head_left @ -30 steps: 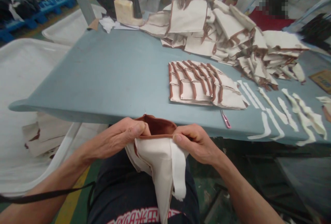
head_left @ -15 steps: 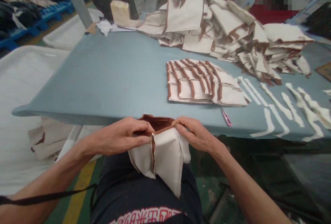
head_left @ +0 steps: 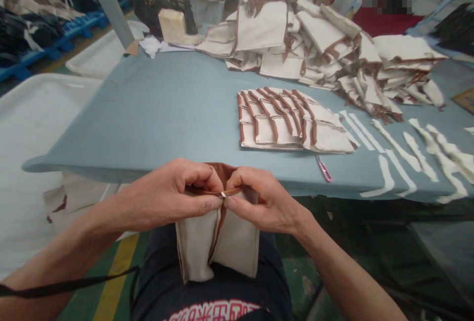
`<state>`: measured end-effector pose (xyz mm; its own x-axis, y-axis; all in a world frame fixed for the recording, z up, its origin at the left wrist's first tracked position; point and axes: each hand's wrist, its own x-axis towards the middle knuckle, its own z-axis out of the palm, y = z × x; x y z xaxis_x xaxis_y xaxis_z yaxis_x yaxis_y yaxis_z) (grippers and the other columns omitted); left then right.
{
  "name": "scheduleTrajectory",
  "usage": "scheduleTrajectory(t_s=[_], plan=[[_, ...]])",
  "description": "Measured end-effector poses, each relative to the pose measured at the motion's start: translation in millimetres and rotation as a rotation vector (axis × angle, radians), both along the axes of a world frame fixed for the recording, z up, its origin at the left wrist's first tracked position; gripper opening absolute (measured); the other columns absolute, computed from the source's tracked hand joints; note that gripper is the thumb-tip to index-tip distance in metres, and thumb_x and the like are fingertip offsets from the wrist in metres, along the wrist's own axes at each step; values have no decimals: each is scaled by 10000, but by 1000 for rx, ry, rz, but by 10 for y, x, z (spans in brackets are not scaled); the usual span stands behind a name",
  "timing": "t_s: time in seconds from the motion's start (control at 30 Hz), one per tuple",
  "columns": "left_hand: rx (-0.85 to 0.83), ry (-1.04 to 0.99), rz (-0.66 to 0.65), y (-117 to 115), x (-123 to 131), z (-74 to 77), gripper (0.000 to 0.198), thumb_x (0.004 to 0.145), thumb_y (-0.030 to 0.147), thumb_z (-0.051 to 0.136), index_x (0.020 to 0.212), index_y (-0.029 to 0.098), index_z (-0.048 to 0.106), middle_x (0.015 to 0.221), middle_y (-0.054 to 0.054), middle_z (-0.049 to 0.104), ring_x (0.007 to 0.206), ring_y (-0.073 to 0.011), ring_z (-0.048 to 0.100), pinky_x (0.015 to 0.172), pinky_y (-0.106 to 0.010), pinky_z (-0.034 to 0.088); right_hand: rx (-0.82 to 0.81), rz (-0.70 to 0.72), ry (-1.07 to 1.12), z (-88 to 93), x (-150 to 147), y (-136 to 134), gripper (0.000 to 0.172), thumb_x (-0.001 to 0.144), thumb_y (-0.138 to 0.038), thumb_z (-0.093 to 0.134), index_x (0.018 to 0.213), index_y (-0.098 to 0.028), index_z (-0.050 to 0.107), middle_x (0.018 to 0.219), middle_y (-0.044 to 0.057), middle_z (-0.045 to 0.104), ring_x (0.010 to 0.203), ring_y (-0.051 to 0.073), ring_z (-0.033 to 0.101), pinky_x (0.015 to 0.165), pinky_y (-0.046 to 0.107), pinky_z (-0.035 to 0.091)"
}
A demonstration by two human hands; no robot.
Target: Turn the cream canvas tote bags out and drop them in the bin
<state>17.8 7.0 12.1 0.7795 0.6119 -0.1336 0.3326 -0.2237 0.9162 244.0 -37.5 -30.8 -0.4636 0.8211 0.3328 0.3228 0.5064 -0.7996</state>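
A cream fabric pouch (head_left: 237, 244) with brown trim and a brown inside hangs over my lap at the near table edge. My left hand (head_left: 174, 195) pinches its top rim between thumb and fingers, left of the middle seam. Close against it, my right hand (head_left: 268, 200) pinches the same rim on the other side. A tiny pale bit shows at the seam top, between the two thumbs. Below the hands, the pouch's front panels hang down with a brown-edged fold between them. Fingers on the inner side of the rim are partly hidden.
Overlapping cream pieces with brown edges (head_left: 276, 116) lie on the blue table (head_left: 159, 108). A small pink tool (head_left: 324, 169) rests near the front edge, with white strips (head_left: 385, 175) to its right. Behind is a large heap of cream pieces (head_left: 262, 24). White bins (head_left: 44, 113) stand left.
My right hand has moved left along the rim from the pouch's right corner to the middle seam, beside my left hand. The pouch's mouth is narrower, and its panels hang straighter.
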Motion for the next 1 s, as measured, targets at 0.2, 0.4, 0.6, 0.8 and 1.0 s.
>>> scheduleTrajectory(t_s=[0.2, 0.4, 0.6, 0.8, 1.0], plan=[[6, 9, 5, -12, -26, -54, 176, 905, 283, 611, 861, 159, 727, 765, 4, 709, 693, -143, 601, 619, -205, 455, -173, 7, -12, -34, -32, -2, 187, 959, -294, 595, 805, -190, 608, 715, -31, 571, 625, 118, 460, 597, 246, 347], [77, 31, 8, 7, -88, -105, 231, 929, 292, 581, 885, 152, 759, 776, -9, 733, 699, -154, 615, 628, -217, 451, -304, 9, -9, -106, -82, 31, 219, 963, -377, 602, 851, -188, 609, 671, -53, 537, 576, 109, 418, 546, 232, 309], [281, -1, -3, -17, -142, -147, 199, 936, 191, 577, 909, 156, 772, 700, 22, 711, 602, -110, 585, 572, -202, 388, -91, -32, 19, -133, -151, 13, 83, 913, -238, 601, 847, -190, 617, 729, -31, 605, 619, 110, 472, 595, 236, 359], [431, 6, 47, -100, -182, -121, 118, 934, 155, 617, 921, 160, 734, 723, 30, 727, 606, -95, 614, 578, -198, 387, -64, -42, 81, -165, -212, -14, 94, 900, -226, 654, 819, -189, 623, 704, -40, 609, 585, 102, 475, 602, 238, 380], [405, 24, 52, -87, -258, -110, 127, 959, 192, 621, 936, 172, 744, 726, 32, 749, 597, -95, 632, 559, -195, 387, -4, -33, 71, -163, -275, 7, 107, 925, -229, 641, 826, -190, 639, 750, -10, 657, 648, 124, 549, 658, 252, 425]])
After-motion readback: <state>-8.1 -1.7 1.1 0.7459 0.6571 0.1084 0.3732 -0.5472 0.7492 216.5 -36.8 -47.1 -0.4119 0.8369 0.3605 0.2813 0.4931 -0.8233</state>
